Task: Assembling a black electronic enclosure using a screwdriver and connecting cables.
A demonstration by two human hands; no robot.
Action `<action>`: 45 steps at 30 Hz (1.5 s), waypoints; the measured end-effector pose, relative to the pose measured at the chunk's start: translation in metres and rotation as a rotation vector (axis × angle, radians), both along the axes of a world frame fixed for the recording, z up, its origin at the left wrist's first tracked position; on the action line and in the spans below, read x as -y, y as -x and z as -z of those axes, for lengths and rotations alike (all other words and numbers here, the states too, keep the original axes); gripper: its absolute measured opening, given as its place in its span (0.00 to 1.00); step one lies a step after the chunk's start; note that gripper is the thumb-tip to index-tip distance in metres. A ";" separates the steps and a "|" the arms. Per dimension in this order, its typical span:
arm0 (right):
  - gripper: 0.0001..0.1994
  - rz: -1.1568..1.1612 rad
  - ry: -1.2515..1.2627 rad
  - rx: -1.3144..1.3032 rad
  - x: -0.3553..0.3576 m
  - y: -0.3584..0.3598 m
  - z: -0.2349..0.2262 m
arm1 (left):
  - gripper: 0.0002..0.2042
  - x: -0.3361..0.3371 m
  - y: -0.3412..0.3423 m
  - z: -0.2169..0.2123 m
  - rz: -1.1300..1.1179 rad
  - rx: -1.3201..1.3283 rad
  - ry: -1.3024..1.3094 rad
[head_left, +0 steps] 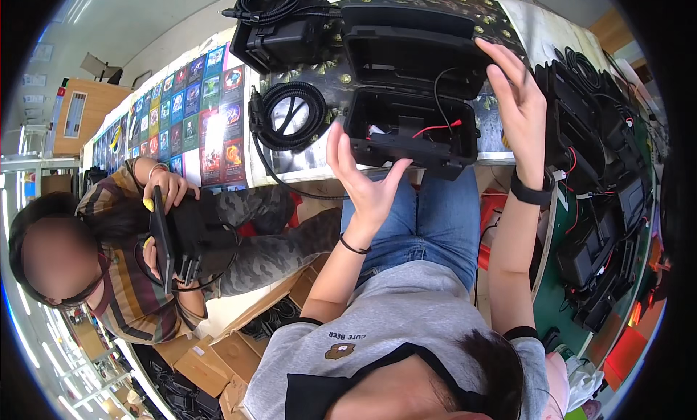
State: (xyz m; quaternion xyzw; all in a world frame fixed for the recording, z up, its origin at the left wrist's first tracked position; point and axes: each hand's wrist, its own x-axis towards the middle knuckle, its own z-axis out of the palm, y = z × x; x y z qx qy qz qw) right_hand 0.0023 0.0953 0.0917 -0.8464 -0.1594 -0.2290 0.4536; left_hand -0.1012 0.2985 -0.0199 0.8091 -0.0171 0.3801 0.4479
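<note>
A black plastic case sits at the table's near edge with its lid raised. Inside it show a red wire with a connector, a small white plug and a thin black cable running up to the lid. My left hand is at the case's near left corner, thumb and fingers apart. Up at the lid's right side is my right hand, its fingers stretched out and the fingertips at the lid's edge. A coiled black cable lies left of the case.
Another black case with a coiled cable on top stands at the back left. To the right, several open black cases with wires lie on a green surface. At the left a seated co-worker holds a black case. Cardboard boxes stand below.
</note>
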 end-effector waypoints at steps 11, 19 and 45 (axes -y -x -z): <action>0.08 -0.193 -0.468 -0.164 0.000 0.054 0.004 | 0.62 0.008 0.025 0.034 0.017 -0.132 0.357; 0.05 -0.171 -0.363 -0.140 0.000 0.052 0.006 | 0.57 -0.002 0.012 0.006 0.016 -0.109 0.312; 0.08 -0.086 -0.276 -0.154 0.005 0.010 0.026 | 0.40 -0.006 -0.032 -0.017 0.030 -0.218 0.127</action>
